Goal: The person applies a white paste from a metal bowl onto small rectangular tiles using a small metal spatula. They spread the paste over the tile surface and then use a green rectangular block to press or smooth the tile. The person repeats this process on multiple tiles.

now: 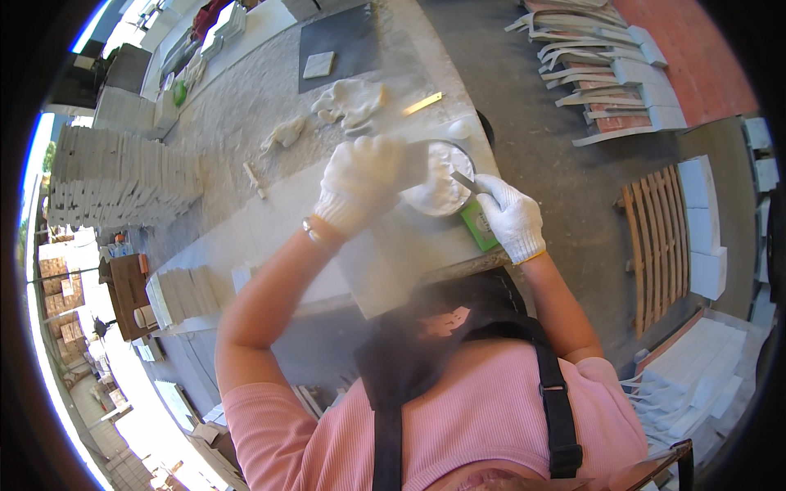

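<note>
My left hand (360, 178), in a white knit glove, is closed round a wide grey scraper (416, 166), its blade reaching over the bowl's left side. The bowl (469, 157) holds a mound of white paste or powder (442, 190). In my gloved right hand (512, 219) is a narrow putty knife (464, 181), its blade tip over the white mound. Just under that hand lies a green and white package (478, 226). A pale flat slab (378, 274), smeared by motion, sits below my left hand at the near table edge.
The dusty worktable (229, 123) carries crumpled gloves (350, 100), a yellow strip (422, 103), a small stick (254, 180) and a tile (319, 65) on a dark sheet. Stacked slabs (123, 176) stand left. To the right are a wooden pallet (655, 245) and curved pale strips (589, 78).
</note>
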